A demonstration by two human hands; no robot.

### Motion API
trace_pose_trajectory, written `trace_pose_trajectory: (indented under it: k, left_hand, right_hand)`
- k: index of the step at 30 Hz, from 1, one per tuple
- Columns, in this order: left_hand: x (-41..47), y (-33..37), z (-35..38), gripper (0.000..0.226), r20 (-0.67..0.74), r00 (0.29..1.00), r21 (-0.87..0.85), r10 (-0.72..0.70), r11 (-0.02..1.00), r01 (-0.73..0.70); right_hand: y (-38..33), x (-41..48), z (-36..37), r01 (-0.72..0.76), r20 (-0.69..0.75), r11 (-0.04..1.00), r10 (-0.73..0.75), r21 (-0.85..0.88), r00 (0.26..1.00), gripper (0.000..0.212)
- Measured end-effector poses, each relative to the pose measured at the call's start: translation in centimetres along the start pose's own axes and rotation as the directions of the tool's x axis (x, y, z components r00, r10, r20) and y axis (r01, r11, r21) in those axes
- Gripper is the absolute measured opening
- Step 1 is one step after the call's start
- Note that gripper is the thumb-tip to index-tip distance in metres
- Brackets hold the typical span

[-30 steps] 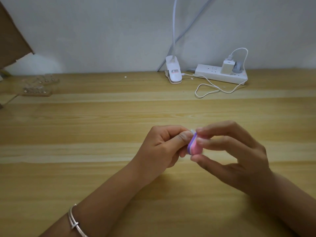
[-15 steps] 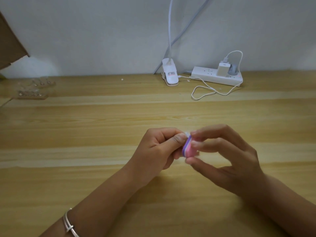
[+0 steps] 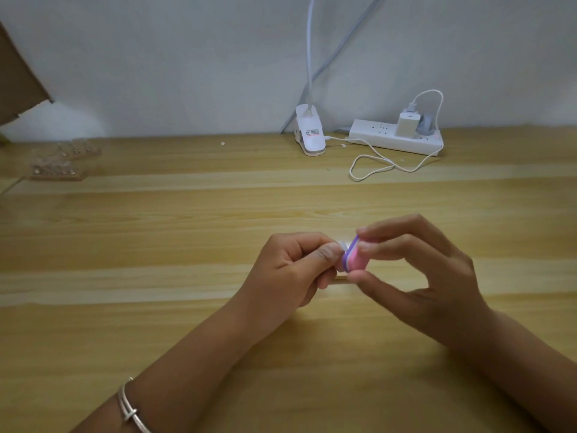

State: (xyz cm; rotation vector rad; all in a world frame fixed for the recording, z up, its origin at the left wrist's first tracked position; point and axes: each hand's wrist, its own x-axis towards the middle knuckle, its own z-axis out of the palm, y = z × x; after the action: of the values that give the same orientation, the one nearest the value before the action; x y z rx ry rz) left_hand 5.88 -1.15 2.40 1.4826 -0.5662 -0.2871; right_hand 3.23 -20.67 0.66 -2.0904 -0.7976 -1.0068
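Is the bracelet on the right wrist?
No: the bracelet circles the left wrist, and the right hand, pinching the block, has a bare wrist.

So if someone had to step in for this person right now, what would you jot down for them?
Left hand pinches a small white bit against the purple edge of the pink-and-purple piece.
Right hand pinches that piece between fingers and thumb, over the wooden table.
Done: both parts are in hand and touching.
Left: probably finish working the white bit at that edge; whether it goes on or comes off, I cannot tell.
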Motion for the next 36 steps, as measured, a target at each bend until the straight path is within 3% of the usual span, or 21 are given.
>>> trace_pose_trajectory:
  k: [5, 10, 14, 19, 24, 28, 33, 36]
  left_hand:
    - [0.0, -0.1, 0.0, 0.033, -0.001, 1.000, -0.008, -0.002, 1.000, 0.002]
    - [0.0, -0.1, 0.0, 0.032, -0.005, 1.000, 0.001, -0.006, 1.000, 0.006]
    - [0.0, -0.1, 0.0, 0.031, 0.008, 1.000, -0.008, -0.007, 1.000, 0.007]
    - [0.0, -0.2, 0.0, 0.030, -0.007, 1.000, 0.032, -0.011, 0.999, 0.011]
    - [-0.1, -0.2, -0.2, 0.033, 0.002, 1.000, 0.060, -0.001, 0.998, 0.001]
    - [0.0, -0.3, -0.2, 0.033, -0.021, 1.000, 0.069, -0.005, 0.998, 0.007]
    - [0.1, -0.5, -0.3, 0.032, -0.019, 1.000, 0.069, 0.000, 0.998, 0.001]
    - [0.1, -0.5, -0.2, 0.032, -0.019, 1.000, 0.067, 0.005, 0.998, -0.003]
  right_hand:
    - [-0.8, -0.3, 0.8, 0.094, 0.049, 0.995, -0.096, 0.036, 0.994, 0.019]
    - [0.2, -0.1, 0.0, 0.023, -0.010, 0.999, -0.023, -0.027, 1.000, 0.022]
    - [-0.6, -0.4, 0.7, 0.106, 0.039, 0.994, -0.106, -0.005, 0.994, 0.020]
    - [0.5, -0.3, -0.2, 0.003, -0.014, 0.999, -0.003, -0.044, 1.000, 0.024]
    - [0.0, -0.5, 0.4, 0.091, 0.057, 0.996, -0.091, -0.001, 0.994, 0.020]
    - [0.5, -0.4, 0.0, 0.003, 0.008, 1.000, -0.003, -0.027, 1.000, 0.022]
    - [-0.1, -0.6, 0.8, 0.084, 0.075, 0.996, -0.084, 0.004, 0.994, 0.019]
    - [0.5, -0.3, 0.2, 0.018, 0.018, 1.000, -0.018, -0.023, 1.000, 0.023]
